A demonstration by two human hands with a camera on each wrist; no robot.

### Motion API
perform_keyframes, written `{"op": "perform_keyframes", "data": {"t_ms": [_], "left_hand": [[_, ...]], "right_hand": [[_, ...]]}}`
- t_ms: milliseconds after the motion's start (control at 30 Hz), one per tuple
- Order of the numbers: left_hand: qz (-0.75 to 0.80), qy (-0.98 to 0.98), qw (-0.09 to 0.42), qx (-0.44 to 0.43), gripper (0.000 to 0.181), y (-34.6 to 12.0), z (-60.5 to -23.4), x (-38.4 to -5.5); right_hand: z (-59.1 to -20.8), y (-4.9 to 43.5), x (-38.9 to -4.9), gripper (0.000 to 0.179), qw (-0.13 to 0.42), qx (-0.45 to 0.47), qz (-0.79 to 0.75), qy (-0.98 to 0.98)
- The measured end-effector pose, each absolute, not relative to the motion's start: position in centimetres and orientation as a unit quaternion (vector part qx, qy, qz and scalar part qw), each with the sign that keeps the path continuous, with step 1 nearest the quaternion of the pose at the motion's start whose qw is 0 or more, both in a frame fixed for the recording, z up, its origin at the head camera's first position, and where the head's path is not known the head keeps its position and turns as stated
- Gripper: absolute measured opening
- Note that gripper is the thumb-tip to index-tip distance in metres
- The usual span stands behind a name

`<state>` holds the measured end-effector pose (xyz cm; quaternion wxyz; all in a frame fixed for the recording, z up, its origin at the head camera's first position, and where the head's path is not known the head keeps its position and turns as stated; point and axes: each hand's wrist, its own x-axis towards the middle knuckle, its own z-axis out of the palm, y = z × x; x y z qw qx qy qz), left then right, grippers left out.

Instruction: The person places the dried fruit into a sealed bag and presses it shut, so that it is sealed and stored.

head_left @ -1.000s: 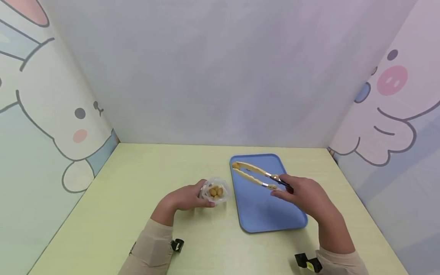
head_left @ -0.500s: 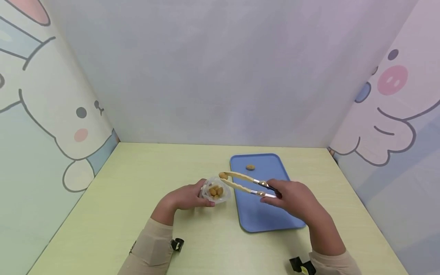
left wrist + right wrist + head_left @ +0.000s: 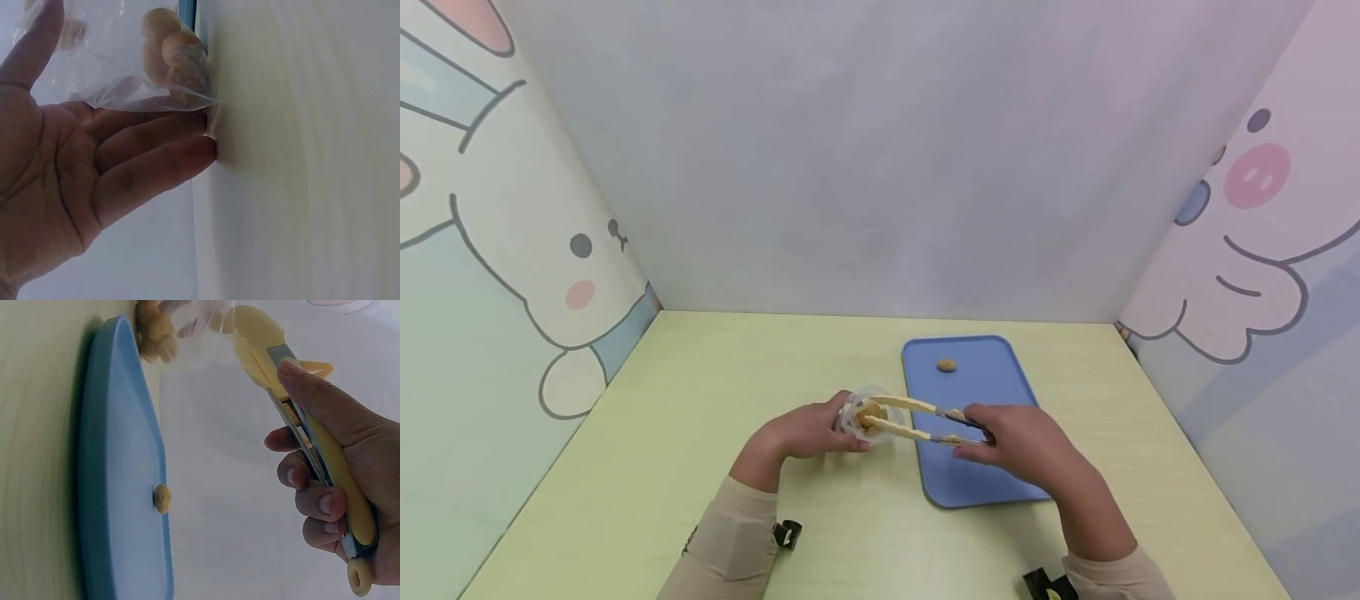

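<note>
In the head view, my left hand (image 3: 812, 429) holds a clear plastic bag (image 3: 112, 69) upright on the table, thumb on one side and fingers on the other. Several round, brown, nut-like pieces (image 3: 182, 47) lie in its bottom. My right hand (image 3: 1022, 442) grips a pair of tongs (image 3: 910, 404) with cream-coloured arms and metal joints. The tong tips are at the bag's open mouth, one brown piece (image 3: 222, 320) at their ends. From the right wrist, the fingers show curled round the tong handle (image 3: 340, 487).
A blue rectangular tray (image 3: 977, 483) lies right of the bag, partly under my right hand. One brown nut-like piece (image 3: 947, 365) sits near its far end. The pale yellow table (image 3: 737, 358) meets a plain back wall and cartoon-printed side walls.
My right hand has moved left and toward me, carrying the tongs and the brown piece from over the tray to the bag's mouth. My left hand and the bag have stayed put.
</note>
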<state>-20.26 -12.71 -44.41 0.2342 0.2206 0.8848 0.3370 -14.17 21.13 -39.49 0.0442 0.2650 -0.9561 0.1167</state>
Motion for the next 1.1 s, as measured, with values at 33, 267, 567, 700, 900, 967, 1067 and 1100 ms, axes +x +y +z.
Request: {"op": "perform_keyframes", "data": {"t_ms": [33,267,567,700,900,967,1067,1100], "left_hand": [[0.338,0.884,0.234,0.221,0.068,-12.7,-44.4,-20.3],[0.335,0.885,0.233,0.223,0.067,-12.7,-44.5,-20.3],[0.331,0.887,0.232,0.222,0.070,-12.7,-44.6,-20.4],[0.327,0.890,0.230,0.219,0.072,-12.7,-44.5,-20.4],[0.323,0.892,0.232,0.216,0.072,-12.6,-44.4,-20.3],[0.322,0.892,0.232,0.216,0.073,-12.6,-44.4,-20.3],[0.321,0.893,0.232,0.215,0.072,-12.6,-44.4,-20.3],[0.320,0.893,0.232,0.215,0.072,-12.6,-44.4,-20.3]], "right_hand": [[-39.5,21.1,-14.2,0.035,0.044,0.265,0.117,-0.956],[-39.2,21.5,-14.3,0.041,0.034,0.245,0.118,-0.962],[-38.4,23.5,-14.9,0.060,0.003,0.146,0.162,-0.976],[-38.9,24.6,-15.7,0.071,-0.007,0.093,0.177,-0.980],[-40.0,25.5,-16.9,0.104,-0.050,0.031,0.210,-0.976],[-40.4,25.6,-17.2,0.110,-0.063,0.025,0.225,-0.972],[-41.0,25.7,-17.4,0.108,-0.068,0.022,0.238,-0.969],[-41.1,25.6,-17.5,0.105,-0.071,0.016,0.240,-0.968]]}}
